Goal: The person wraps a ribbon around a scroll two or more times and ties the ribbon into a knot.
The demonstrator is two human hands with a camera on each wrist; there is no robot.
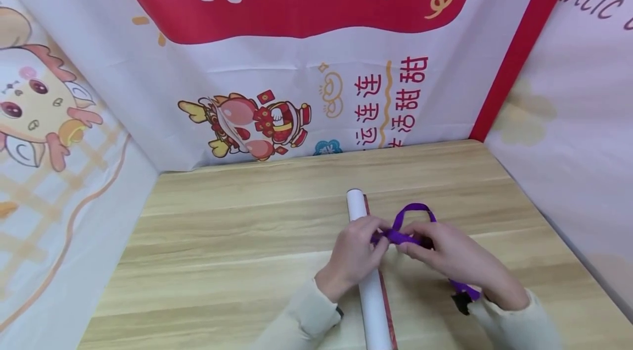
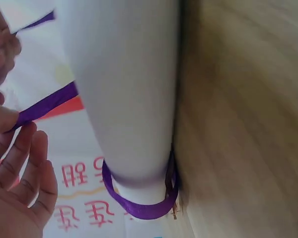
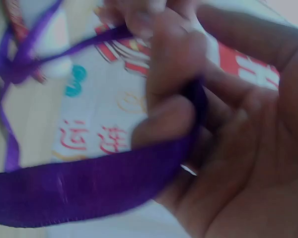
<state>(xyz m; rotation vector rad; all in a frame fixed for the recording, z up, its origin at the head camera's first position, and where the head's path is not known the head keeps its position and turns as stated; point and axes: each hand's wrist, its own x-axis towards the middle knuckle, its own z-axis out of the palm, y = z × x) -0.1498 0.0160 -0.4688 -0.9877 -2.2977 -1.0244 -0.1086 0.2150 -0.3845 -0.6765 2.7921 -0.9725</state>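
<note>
A long white paper roll (image 1: 373,306) with a reddish edge lies on the table, pointing away from me. My left hand (image 1: 351,251) reaches across the roll and pinches a purple ribbon (image 1: 414,207) on its right side. Facing it, my right hand (image 1: 455,254) holds another part of that ribbon between thumb and fingers. A ribbon loop stands up between the two hands. In the left wrist view the purple ribbon (image 2: 146,210) circles the white roll (image 2: 124,99). The right wrist view shows a knot or crossing in the ribbon (image 3: 21,69) beside the roll, and a broad band passing through my right fingers.
The wood-grain table (image 1: 222,262) meets a printed white and red cloth (image 1: 277,53) at the back. Patterned cloths also hang at the left (image 1: 54,185) and right (image 1: 568,146). A ribbon tail (image 1: 465,288) hangs near my right wrist, by a black strap (image 1: 462,303).
</note>
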